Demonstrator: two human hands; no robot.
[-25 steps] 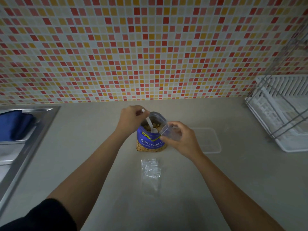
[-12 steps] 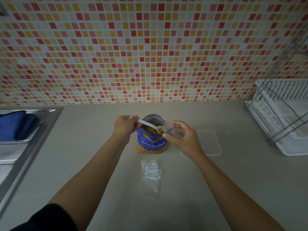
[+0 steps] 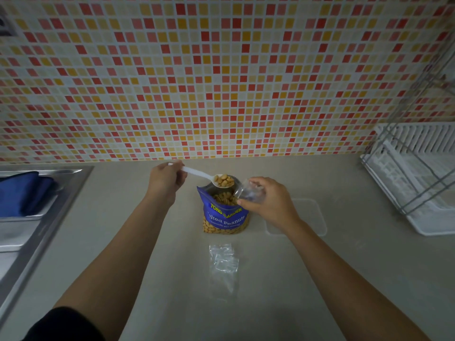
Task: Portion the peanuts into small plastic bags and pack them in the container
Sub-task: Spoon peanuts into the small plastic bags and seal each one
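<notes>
A blue bag of salted peanuts point(image 3: 225, 215) stands open on the counter. My left hand point(image 3: 165, 182) grips the handle of a white plastic spoon point(image 3: 197, 174), whose bowl is heaped with peanuts point(image 3: 223, 180) just above the bag's mouth. My right hand point(image 3: 267, 200) pinches a small clear plastic bag point(image 3: 247, 191), its open mouth tilted toward the spoon, right beside the peanut bag. A clear plastic container point(image 3: 307, 217) lies on the counter behind my right wrist, partly hidden.
A pile of spare small clear bags point(image 3: 223, 264) lies in front of the peanut bag. A steel sink point(image 3: 41, 215) with a blue cloth point(image 3: 23, 193) is at the left. A white dish rack point(image 3: 416, 183) stands at the right. The tiled wall point(image 3: 221, 82) backs the counter.
My left hand has lifted the spoon out of the peanut bag, now loaded with peanuts and level, toward the small bag. My right hand has kept the small bag in place.
</notes>
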